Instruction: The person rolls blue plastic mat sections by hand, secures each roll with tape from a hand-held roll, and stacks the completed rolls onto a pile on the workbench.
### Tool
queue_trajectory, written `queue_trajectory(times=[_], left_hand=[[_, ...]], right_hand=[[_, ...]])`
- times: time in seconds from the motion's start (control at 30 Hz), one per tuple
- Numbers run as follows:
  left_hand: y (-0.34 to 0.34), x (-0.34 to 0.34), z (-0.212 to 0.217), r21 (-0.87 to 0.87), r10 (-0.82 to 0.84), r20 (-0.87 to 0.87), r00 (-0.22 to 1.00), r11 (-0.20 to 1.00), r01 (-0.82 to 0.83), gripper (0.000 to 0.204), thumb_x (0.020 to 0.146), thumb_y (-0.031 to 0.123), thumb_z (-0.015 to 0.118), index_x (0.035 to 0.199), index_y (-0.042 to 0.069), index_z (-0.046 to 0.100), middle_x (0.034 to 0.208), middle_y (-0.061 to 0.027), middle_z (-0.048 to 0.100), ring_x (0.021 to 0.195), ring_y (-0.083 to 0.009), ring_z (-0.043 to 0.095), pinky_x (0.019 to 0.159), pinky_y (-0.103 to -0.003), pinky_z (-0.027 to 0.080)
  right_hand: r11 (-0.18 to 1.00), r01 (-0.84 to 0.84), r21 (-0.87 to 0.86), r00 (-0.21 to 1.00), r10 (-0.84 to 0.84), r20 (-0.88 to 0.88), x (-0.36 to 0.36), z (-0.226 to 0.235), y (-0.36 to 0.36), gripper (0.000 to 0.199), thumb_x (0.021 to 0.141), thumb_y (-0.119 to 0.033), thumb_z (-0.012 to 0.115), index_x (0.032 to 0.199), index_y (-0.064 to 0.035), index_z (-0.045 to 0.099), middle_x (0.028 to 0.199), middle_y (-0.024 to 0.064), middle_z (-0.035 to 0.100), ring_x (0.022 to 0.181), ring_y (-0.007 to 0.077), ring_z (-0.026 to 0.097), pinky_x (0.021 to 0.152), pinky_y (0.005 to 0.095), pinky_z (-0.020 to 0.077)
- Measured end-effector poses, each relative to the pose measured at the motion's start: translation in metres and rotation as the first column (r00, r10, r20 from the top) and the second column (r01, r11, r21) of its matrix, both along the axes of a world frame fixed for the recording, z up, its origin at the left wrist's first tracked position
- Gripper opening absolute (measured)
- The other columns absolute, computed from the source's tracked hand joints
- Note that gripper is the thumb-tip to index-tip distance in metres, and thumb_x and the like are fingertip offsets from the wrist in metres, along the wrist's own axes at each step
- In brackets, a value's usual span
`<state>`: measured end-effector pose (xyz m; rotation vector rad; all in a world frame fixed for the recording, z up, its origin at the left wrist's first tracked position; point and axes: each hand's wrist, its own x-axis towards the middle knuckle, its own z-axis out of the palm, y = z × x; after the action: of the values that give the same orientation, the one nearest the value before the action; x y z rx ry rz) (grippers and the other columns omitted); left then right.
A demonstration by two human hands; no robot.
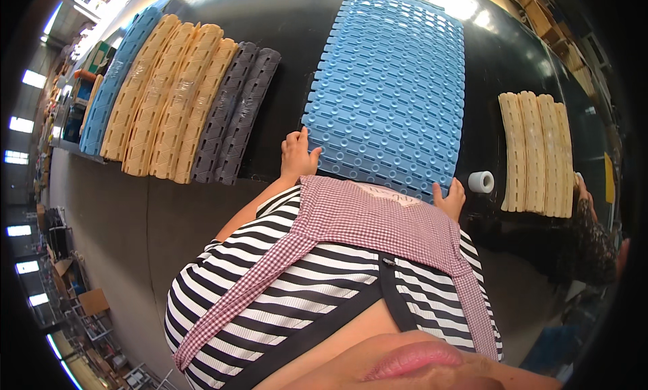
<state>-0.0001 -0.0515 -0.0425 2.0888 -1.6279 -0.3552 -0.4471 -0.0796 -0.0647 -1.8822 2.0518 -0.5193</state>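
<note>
Glossy black table [293, 86]; centre, spread out, wide blue studded rectangular mat [391, 100]. Left: row of slotted beige, blue and dark-grey bundles [165, 96]. Right: smaller pale-beige bundles [535, 154]. Left hand [298, 159], right hand [452, 200] at mat's near corners, thumbs apart from fingers; clamping: cannot tell. Near right hand: white ring-shaped roll [473, 182].

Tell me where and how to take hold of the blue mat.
Probably best by its two near corners, one hand to each, coming from the person's side and slightly from outside. The blue mat lies broad and flat on the dark table, its long sides running away from the person, so those corners are closest. The left hand and right hand are there now.
</note>
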Motion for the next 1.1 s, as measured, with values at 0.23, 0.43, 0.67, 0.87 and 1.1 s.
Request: queue_trajectory(times=[0.23,0.43,0.67,0.87,1.1], left_hand=[[-0.004,0.013,0.012,-0.032,0.179,-0.549,0.817,0.972,-0.235,0.05,0.087,0.013,0.079,0.131,0.002,0.059,0.11,-0.0099,0.062,0.09,-0.0168,0.06,0.081,-0.032,0.052],[-0.002,0.022,0.027,0.151,0.274,-0.764,0.584,0.956,-0.251,0.046,0.087,0.01,0.08,0.128,0.003,0.059,0.102,-0.0072,0.065,0.092,-0.0132,0.062,0.073,-0.026,0.054],[-0.001,0.042,0.025,0.323,0.121,-0.771,0.626,0.921,0.219,0.037,0.093,0.026,0.077,0.117,0.0,0.065,0.094,-0.0041,0.071,0.085,-0.0111,0.064,0.077,-0.028,0.052],[-0.015,0.026,0.066,0.246,0.297,-0.904,-0.307,0.95,0.193,0.032,0.108,0.028,0.052,0.129,0.006,0.058,0.127,-0.0132,0.068,0.113,-0.0262,0.066,0.092,-0.037,0.055],[-0.067,-0.049,0.088,0.206,0.144,-0.918,-0.369,0.969,-0.134,0.045,0.109,0.026,0.051,0.143,-0.002,0.041,0.141,-0.0245,0.057,0.123,-0.0306,0.061,0.101,-0.043,0.054]], right_hand=[[0.964,0.01,-0.265,0.992,0.023,0.122,0.032,0.011,0.009,0.077,0.081,-0.024,0.082,0.143,0.0031,0.046,0.141,0.0271,0.051,0.133,0.0432,0.047,0.112,0.049,0.0372],[0.996,-0.025,0.082,0.958,0.0,0.287,0.028,0.07,-0.002,0.065,0.084,-0.018,0.078,0.141,-0.0058,0.05,0.131,0.0226,0.059,0.115,0.0377,0.063,0.096,0.0427,0.051],[0.995,0.001,0.096,0.999,-0.005,0.041,0.034,0.061,0.009,0.079,0.086,-0.031,0.08,0.152,-0.0029,0.046,0.148,0.0252,0.047,0.132,0.0407,0.05,0.109,0.0444,0.0439],[0.956,0.15,-0.253,0.951,-0.07,0.301,0.03,0.053,0.004,0.072,0.092,-0.037,0.076,0.145,0.0033,0.051,0.154,0.0252,0.042,0.141,0.039,0.042,0.118,0.0465,0.0322],[0.695,-0.495,-0.521,0.867,0.433,-0.246,0.085,0.124,-0.008,0.046,0.086,-0.015,0.076,0.131,-0.0092,0.067,0.138,0.0106,0.063,0.135,0.0293,0.053,0.114,0.0448,0.0353]])
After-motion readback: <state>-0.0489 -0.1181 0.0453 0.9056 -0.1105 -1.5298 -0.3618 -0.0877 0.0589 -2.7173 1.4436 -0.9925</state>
